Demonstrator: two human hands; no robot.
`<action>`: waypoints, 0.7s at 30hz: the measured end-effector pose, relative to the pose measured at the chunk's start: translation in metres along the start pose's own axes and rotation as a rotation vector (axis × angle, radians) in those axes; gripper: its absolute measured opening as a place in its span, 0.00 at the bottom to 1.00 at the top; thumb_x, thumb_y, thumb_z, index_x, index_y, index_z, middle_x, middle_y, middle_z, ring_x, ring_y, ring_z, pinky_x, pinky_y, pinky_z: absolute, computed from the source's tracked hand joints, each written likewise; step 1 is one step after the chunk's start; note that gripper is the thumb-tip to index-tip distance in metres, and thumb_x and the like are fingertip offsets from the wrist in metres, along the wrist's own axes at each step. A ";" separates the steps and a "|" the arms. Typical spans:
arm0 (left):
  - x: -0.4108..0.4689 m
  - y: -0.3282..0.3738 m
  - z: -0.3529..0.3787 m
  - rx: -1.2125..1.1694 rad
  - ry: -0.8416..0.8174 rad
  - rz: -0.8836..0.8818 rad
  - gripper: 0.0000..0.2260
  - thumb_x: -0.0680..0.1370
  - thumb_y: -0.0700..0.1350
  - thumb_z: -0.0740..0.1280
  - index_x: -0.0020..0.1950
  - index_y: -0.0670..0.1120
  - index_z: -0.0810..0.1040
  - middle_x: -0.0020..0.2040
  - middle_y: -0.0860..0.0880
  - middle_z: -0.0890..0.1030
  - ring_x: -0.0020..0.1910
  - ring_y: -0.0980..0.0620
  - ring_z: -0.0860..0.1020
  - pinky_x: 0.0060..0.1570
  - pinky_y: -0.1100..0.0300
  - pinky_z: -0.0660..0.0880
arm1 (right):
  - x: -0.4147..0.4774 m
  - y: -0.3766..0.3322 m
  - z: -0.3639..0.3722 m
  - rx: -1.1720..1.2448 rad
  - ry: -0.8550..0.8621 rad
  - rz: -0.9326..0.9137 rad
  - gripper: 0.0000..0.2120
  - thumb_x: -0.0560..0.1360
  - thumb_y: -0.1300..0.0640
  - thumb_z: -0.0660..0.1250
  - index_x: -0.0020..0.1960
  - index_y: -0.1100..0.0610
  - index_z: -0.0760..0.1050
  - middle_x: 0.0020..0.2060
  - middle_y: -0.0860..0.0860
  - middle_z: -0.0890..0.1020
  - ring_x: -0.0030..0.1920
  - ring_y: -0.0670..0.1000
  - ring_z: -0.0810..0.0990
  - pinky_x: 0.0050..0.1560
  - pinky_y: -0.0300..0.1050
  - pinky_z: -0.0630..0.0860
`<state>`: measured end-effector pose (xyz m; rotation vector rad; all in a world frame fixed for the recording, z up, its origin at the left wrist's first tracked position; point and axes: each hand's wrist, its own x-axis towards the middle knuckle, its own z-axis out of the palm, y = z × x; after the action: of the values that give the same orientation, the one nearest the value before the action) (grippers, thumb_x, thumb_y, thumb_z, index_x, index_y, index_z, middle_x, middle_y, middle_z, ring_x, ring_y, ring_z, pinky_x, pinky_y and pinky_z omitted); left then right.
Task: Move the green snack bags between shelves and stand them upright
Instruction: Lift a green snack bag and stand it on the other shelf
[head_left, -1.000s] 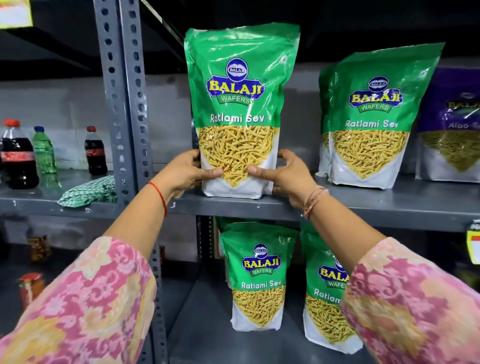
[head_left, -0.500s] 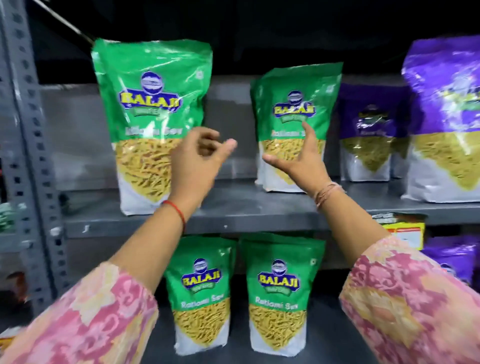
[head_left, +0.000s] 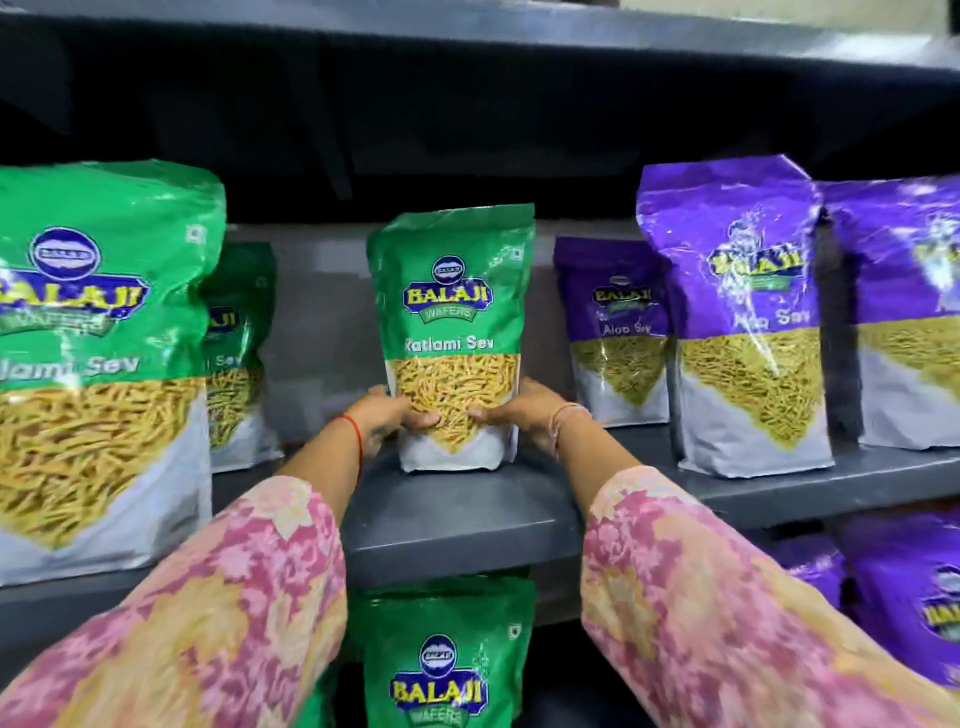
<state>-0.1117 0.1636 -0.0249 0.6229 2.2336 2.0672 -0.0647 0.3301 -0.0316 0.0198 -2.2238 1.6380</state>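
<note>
the left hand (head_left: 387, 418) and right hand (head_left: 519, 415) are clasping the light, crinkly, soft-sided green snack bag (head_left: 453, 338) low on both sides, keeping it upright on the shelf (head_left: 457, 519).

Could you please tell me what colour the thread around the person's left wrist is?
Red: the thread circles the left wrist, seen clearly in the head view.

The nearest green bag (head_left: 98, 364) is cut by the left edge; the lower bag (head_left: 447, 660) by the bottom.
</note>
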 end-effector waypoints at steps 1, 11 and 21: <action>-0.004 -0.001 0.001 -0.020 -0.009 0.003 0.20 0.67 0.28 0.68 0.56 0.39 0.70 0.54 0.41 0.76 0.52 0.46 0.75 0.41 0.54 0.75 | 0.000 0.003 0.001 0.039 -0.017 -0.012 0.27 0.67 0.67 0.71 0.64 0.67 0.69 0.64 0.63 0.74 0.64 0.59 0.73 0.69 0.57 0.67; -0.066 0.015 -0.005 0.046 0.015 0.373 0.29 0.59 0.38 0.77 0.53 0.53 0.67 0.50 0.53 0.79 0.50 0.52 0.79 0.48 0.52 0.78 | -0.074 -0.026 -0.022 0.101 -0.039 -0.164 0.17 0.69 0.64 0.69 0.57 0.61 0.72 0.51 0.56 0.80 0.50 0.53 0.79 0.37 0.39 0.79; -0.091 -0.002 -0.005 0.127 0.004 0.342 0.34 0.54 0.46 0.78 0.53 0.56 0.64 0.56 0.46 0.79 0.52 0.49 0.78 0.53 0.51 0.76 | -0.106 -0.001 -0.013 0.102 0.027 -0.234 0.11 0.71 0.62 0.68 0.52 0.58 0.71 0.49 0.56 0.79 0.44 0.49 0.79 0.36 0.32 0.79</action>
<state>-0.0297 0.1303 -0.0482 1.0805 2.4179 2.0712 0.0373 0.3200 -0.0602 0.2733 -2.0295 1.6094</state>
